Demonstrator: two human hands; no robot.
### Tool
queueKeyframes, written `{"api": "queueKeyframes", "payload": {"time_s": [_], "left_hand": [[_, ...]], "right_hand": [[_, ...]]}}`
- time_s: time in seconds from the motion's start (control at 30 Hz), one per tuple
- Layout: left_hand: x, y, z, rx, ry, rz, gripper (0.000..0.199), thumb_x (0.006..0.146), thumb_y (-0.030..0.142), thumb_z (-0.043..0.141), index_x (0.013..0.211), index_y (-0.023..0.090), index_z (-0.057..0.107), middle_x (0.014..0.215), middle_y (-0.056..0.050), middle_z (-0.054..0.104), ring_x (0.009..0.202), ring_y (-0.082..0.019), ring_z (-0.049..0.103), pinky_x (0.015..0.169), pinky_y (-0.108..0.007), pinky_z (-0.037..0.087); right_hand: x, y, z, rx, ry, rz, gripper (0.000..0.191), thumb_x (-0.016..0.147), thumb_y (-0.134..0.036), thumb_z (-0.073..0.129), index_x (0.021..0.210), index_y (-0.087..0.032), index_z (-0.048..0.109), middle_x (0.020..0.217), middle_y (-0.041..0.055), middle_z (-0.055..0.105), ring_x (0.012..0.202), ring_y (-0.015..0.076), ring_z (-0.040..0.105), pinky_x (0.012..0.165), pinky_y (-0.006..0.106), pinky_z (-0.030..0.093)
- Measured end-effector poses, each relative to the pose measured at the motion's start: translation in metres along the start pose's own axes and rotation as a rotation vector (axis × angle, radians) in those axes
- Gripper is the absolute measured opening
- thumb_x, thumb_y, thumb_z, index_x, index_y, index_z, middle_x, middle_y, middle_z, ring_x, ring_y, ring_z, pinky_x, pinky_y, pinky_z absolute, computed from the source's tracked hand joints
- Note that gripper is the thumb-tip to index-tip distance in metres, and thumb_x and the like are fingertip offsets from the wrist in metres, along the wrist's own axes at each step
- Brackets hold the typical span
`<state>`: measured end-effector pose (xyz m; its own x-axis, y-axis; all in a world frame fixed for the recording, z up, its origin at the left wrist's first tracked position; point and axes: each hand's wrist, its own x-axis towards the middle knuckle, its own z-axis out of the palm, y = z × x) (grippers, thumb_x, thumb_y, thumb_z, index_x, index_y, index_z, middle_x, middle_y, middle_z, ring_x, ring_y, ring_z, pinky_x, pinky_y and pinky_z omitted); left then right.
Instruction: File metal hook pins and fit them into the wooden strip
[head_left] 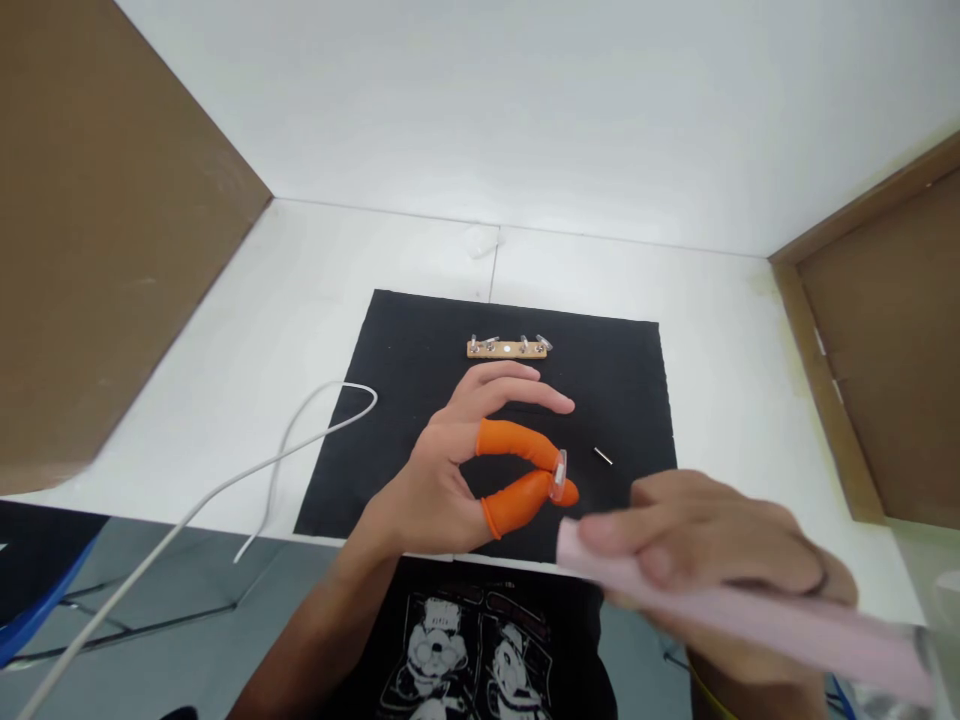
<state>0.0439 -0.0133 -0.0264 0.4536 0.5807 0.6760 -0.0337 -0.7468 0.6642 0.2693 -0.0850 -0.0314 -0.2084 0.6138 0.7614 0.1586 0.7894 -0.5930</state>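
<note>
My left hand (457, 470), with orange covers on thumb and index finger, pinches a small clear piece (559, 475) upright between those fingertips. Its other fingers curve above. At the lower right, my right hand (712, 550) is closed around a long pale pink tool (772, 628), blurred by motion; its near end is close to the clear piece, with a gap between them. Behind my left hand, a narrow tan strip (508, 349) with several small clear pieces lies on the black mat (420, 340). A short metal pin (603, 456) rests on the mat between my hands.
A white cable (225, 485) loops over the left side of the white table (720, 350) and the mat's edge. A small clear object (478, 241) sits near the back wall. Brown panels (97, 220) stand at both sides.
</note>
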Motion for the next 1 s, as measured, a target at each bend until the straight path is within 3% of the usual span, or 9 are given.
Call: {"api": "queueKeyframes", "payload": {"time_s": [0.1, 0.23, 0.3, 0.5, 0.57, 0.77, 0.87, 0.93, 1.0], "left_hand": [[0.002, -0.001, 0.001, 0.005, 0.001, -0.003, 0.016, 0.088, 0.006, 0.078, 0.09, 0.021, 0.076, 0.127, -0.009, 0.077, 0.133, -0.029, 0.06, 0.117, -0.053, 0.049], [0.001, -0.001, 0.001, -0.009, 0.0, 0.022, 0.016, 0.087, 0.007, 0.079, 0.091, 0.022, 0.076, 0.126, -0.011, 0.077, 0.131, -0.031, 0.062, 0.115, -0.055, 0.05], [0.0, -0.001, 0.0, -0.002, 0.006, 0.015, 0.015, 0.087, 0.008, 0.079, 0.091, 0.022, 0.076, 0.125, -0.011, 0.078, 0.13, -0.032, 0.062, 0.114, -0.056, 0.05], [-0.001, -0.001, 0.0, 0.018, 0.002, 0.001, 0.014, 0.089, 0.009, 0.078, 0.09, 0.023, 0.077, 0.127, -0.009, 0.078, 0.132, -0.031, 0.062, 0.115, -0.055, 0.05], [-0.001, -0.001, 0.0, 0.014, 0.002, 0.003, 0.014, 0.089, 0.009, 0.079, 0.09, 0.023, 0.077, 0.127, -0.009, 0.078, 0.132, -0.031, 0.062, 0.115, -0.055, 0.05], [0.0, -0.001, 0.0, 0.002, -0.003, 0.014, 0.015, 0.088, 0.007, 0.077, 0.09, 0.022, 0.076, 0.126, -0.01, 0.078, 0.131, -0.031, 0.062, 0.115, -0.055, 0.051], [0.0, -0.001, 0.0, 0.004, 0.007, 0.006, 0.015, 0.088, 0.008, 0.078, 0.089, 0.022, 0.076, 0.125, -0.009, 0.078, 0.131, -0.03, 0.063, 0.115, -0.054, 0.051], [0.0, -0.001, 0.0, 0.002, 0.011, 0.003, 0.014, 0.087, 0.009, 0.08, 0.089, 0.023, 0.076, 0.125, -0.009, 0.078, 0.131, -0.031, 0.063, 0.115, -0.055, 0.051], [0.0, -0.001, 0.0, 0.001, 0.011, 0.009, 0.015, 0.087, 0.008, 0.079, 0.089, 0.022, 0.076, 0.125, -0.01, 0.078, 0.131, -0.031, 0.063, 0.115, -0.055, 0.05]], "right_hand": [[0.002, 0.001, -0.004, 0.008, -0.147, -0.108, 0.011, 0.099, -0.02, 0.07, 0.11, -0.019, 0.071, 0.112, 0.0045, 0.084, 0.077, 0.0145, 0.081, 0.062, 0.03, 0.064], [0.001, 0.014, -0.004, 0.055, 0.185, 0.039, 0.047, 0.08, 0.003, 0.081, 0.117, -0.025, 0.072, 0.12, -0.0042, 0.083, 0.103, 0.0143, 0.081, 0.085, 0.024, 0.07], [0.0, 0.016, -0.001, 0.08, 0.297, 0.086, 0.051, 0.079, 0.006, 0.081, 0.117, -0.027, 0.072, 0.123, -0.0064, 0.081, 0.11, 0.0135, 0.08, 0.091, 0.023, 0.069], [0.004, 0.002, 0.003, 0.051, -0.104, -0.08, 0.018, 0.092, -0.013, 0.077, 0.108, -0.019, 0.07, 0.114, 0.0046, 0.084, 0.076, 0.0152, 0.081, 0.061, 0.03, 0.063], [0.005, 0.001, 0.001, 0.043, -0.077, -0.083, 0.018, 0.092, -0.014, 0.078, 0.108, -0.019, 0.071, 0.113, 0.0036, 0.084, 0.076, 0.0147, 0.081, 0.064, 0.029, 0.064], [0.006, 0.009, -0.003, 0.042, 0.248, 0.013, 0.048, 0.079, 0.002, 0.084, 0.117, -0.025, 0.073, 0.119, -0.005, 0.083, 0.103, 0.0147, 0.081, 0.086, 0.025, 0.069], [0.008, -0.007, 0.002, -0.027, 0.015, -0.061, 0.011, 0.097, -0.019, 0.075, 0.106, -0.024, 0.075, 0.104, -0.0013, 0.085, 0.073, 0.0139, 0.08, 0.063, 0.028, 0.063], [0.007, -0.021, 0.006, -0.091, -0.145, -0.024, 0.015, 0.108, -0.032, 0.061, 0.101, -0.027, 0.073, 0.104, -0.0012, 0.085, 0.06, 0.0122, 0.073, 0.056, 0.031, 0.056], [0.005, -0.026, 0.006, -0.14, -0.101, 0.024, 0.014, 0.108, -0.034, 0.061, 0.105, -0.028, 0.073, 0.107, -0.0013, 0.085, 0.061, 0.0137, 0.072, 0.058, 0.034, 0.056]]}}
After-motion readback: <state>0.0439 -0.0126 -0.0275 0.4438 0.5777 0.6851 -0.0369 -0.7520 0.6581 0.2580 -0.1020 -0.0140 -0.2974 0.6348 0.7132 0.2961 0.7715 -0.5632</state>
